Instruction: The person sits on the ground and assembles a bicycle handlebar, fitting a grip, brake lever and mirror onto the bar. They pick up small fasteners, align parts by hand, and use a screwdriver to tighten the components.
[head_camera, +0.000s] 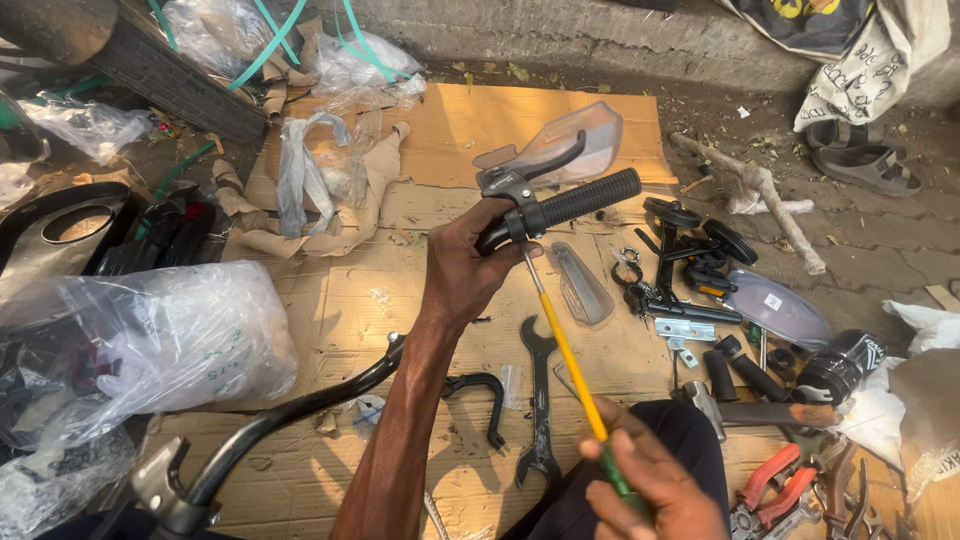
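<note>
The right hand (655, 480), nearest the camera, was closed around the handle of a yellow-shafted screwdriver (565, 345), its tip set against the lever clamp beside the black rubber grip (590, 197). The left hand (465, 265) was wrapped tight around the handlebar end (500, 232), holding it above the cardboard (400, 300). The step looked like working a clamp screw; the next move would call for a steady bar and a seated tip.

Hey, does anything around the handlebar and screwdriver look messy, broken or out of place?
Nothing looks broken. The left hand holds the handlebar, and the right hand sets a yellow screwdriver against it. The oddity is clutter: a spanner, red pliers and loose black parts lie scattered over the cardboard.
</note>
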